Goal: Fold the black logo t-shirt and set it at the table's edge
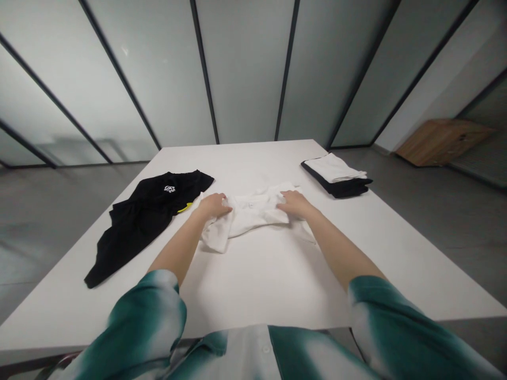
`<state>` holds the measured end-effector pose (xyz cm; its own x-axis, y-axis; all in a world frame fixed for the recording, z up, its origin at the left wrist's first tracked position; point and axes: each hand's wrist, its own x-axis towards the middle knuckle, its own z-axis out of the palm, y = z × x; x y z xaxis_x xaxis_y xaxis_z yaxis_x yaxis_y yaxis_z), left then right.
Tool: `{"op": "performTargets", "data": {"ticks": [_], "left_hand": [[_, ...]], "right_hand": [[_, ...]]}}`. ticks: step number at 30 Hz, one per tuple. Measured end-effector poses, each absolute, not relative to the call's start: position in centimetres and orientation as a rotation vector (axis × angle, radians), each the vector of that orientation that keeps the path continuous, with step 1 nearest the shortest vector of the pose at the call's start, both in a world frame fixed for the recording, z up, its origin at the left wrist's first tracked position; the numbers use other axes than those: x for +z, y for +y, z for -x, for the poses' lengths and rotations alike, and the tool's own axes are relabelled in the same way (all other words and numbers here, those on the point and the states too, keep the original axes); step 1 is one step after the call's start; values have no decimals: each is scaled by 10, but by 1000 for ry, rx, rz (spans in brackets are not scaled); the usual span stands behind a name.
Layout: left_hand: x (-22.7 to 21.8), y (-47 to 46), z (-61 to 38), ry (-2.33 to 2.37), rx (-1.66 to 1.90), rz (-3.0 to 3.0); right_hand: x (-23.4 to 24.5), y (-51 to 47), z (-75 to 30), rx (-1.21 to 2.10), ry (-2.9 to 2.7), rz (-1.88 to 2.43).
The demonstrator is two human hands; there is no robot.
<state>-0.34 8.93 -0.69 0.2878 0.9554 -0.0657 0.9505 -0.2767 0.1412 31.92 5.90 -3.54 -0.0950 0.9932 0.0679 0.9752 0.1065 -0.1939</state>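
Observation:
A white shirt (257, 211) lies bunched at the middle of the white table, part of it lifted between my hands. My left hand (215, 205) pinches its left side, fingers closed on the cloth. Gripping the right side is my right hand (293, 203), thumb and fingers closed on the fabric. Loose folds hang below my left hand onto the tabletop. Some white cloth also spreads behind and to the right of my right hand.
A crumpled black shirt (146, 211) with a white print lies on the left, a yellow strip (185, 207) at its edge. Folded white cloth (332, 168) rests on folded black cloth (348, 188) at the right. The table (261, 285) stands before frosted glass panels (245, 68). A wooden cabinet (439, 141) is far right.

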Motion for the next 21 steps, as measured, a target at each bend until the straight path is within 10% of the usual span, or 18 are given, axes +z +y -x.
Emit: {"op": "performTargets", "data": {"ticks": [9, 13, 21], "left_hand": [[51, 86, 4, 1941, 538, -2556], [71, 75, -9, 1580, 1107, -2180], [20, 52, -40, 1094, 1100, -1984]], "right_hand": [[27, 74, -323, -124, -1962, 1625], [59, 60, -292, 322, -1565, 1227], [61, 20, -211, 1123, -1614, 638]]}}
